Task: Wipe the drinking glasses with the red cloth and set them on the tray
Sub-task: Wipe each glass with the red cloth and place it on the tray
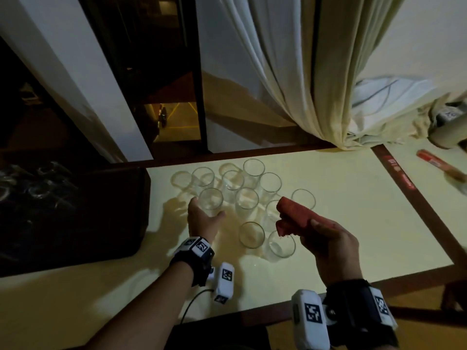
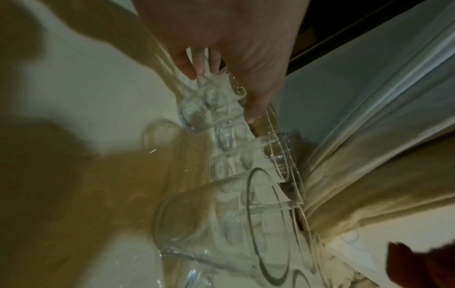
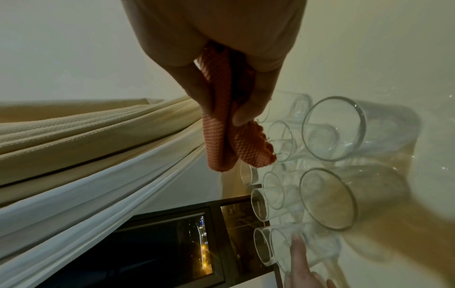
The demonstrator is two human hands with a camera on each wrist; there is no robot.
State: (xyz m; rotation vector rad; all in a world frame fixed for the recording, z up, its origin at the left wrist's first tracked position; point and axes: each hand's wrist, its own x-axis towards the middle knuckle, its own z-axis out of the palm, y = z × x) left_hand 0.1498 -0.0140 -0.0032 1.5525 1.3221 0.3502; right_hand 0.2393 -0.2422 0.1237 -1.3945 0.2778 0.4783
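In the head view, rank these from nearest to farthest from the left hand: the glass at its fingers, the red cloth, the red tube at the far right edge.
1. The glass, right at the left hand's fingers, front left of the cluster.
2. The red cloth, to the right, held by the right hand.
3. The red tube, far right edge of the table.

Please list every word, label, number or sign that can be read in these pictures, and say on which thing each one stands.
No text can be read in any view.
Red strip along the brown table border: light printing, too blurred to read.
Red tube-like object at the right edge: pale label, too blurred to read.
Wrist camera units: square black-and-white coded markers only, no words or numbers.
Drinking glasses and red cloth: no printing visible.
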